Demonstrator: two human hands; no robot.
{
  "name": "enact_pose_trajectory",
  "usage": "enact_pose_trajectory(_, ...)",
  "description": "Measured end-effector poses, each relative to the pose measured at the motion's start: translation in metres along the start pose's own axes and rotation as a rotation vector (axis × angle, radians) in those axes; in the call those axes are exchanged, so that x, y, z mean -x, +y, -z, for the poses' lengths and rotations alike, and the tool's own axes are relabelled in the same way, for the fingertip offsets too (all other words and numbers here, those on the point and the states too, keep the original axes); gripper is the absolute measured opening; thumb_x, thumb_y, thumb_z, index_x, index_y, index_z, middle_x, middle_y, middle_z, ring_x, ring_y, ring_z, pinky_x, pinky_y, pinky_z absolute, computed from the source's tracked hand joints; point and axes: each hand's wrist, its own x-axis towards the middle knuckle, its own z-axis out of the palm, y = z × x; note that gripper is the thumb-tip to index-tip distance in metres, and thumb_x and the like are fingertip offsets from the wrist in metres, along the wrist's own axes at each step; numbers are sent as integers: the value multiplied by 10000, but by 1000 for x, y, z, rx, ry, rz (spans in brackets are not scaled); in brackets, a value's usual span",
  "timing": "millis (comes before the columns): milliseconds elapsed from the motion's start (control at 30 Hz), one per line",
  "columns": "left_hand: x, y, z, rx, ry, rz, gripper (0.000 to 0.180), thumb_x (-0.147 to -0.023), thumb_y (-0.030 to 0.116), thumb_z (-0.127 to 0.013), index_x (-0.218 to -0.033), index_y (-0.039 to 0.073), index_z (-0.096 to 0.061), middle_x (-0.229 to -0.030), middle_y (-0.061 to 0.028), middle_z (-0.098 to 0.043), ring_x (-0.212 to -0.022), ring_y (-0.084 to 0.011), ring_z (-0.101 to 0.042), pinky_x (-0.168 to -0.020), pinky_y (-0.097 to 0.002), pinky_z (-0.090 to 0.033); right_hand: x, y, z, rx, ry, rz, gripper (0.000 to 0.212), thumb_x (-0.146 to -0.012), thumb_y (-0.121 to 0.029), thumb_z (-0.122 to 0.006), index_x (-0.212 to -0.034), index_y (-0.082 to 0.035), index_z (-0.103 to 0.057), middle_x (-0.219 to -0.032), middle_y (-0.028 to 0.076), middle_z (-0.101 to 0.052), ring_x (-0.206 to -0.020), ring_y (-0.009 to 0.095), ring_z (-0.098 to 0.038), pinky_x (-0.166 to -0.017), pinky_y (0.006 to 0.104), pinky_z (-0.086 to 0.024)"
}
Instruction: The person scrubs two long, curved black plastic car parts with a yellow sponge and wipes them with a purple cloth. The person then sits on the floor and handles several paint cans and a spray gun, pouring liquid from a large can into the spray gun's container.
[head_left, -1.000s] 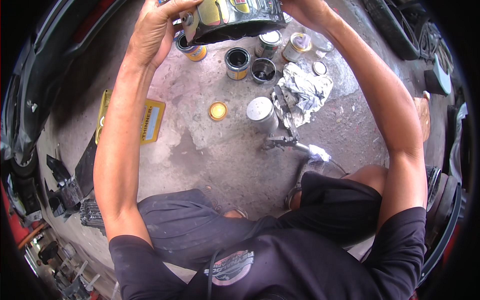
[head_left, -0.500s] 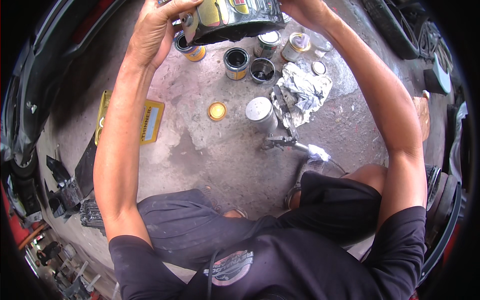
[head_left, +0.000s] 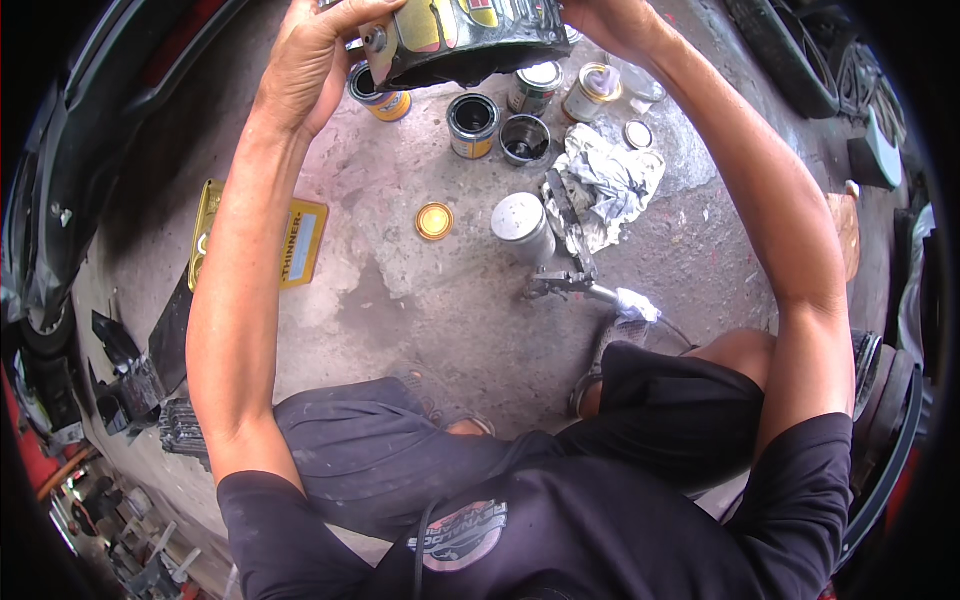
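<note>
At the top edge I hold up a large paint can (head_left: 470,45), its side smeared with wet-looking black paint and tilted. My left hand (head_left: 318,60) is closed on its left side, beside a small metal lug. My right hand (head_left: 612,28) grips the right side, with its fingers hidden behind the can and cut off by the frame. The can's top is out of view. Below it on the floor stand an open can of black paint (head_left: 473,127), a smaller open tin (head_left: 525,141) with dark residue and another open can (head_left: 380,95) near my left wrist.
A spray gun (head_left: 562,283) with a white-topped cup (head_left: 522,230) lies beside a crumpled, stained rag (head_left: 605,185). A round gold lid (head_left: 434,221) rests mid-floor. Left of it is a yellow rectangular tin (head_left: 305,243), partly behind my forearm. A tyre (head_left: 785,55) lies at the far right.
My hands and the paint can stay almost still. In the background at the lower left, a small dark figure seen earlier no longer shows clearly.
</note>
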Motion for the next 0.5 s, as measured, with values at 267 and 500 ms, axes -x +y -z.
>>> enact_pose_trajectory(267,-2,-2,4,0,-27,29,1052,-757,141,-851,-1607,10,-246,-1466,-134,-504,-1336,-242,-493,-1146,-391,-379,1,0,-2,-11,-10,17,616,-958,-383,-601,-1468,-65,-465,-1238,128,-663,-1112,223,-610,-996,411,-464)
enact_pose_trajectory(500,-4,-5,2,3,-38,27,1038,-760,143,-850,-1601,5,-258,-1460,-137,-505,-1341,-251,-490,-1151,-396,-378,2,3,0,-11,-8,9,553,-961,-374,-593,-1413,-69,-498,-1215,128,-672,-1090,222,-618,-986,413,-468)
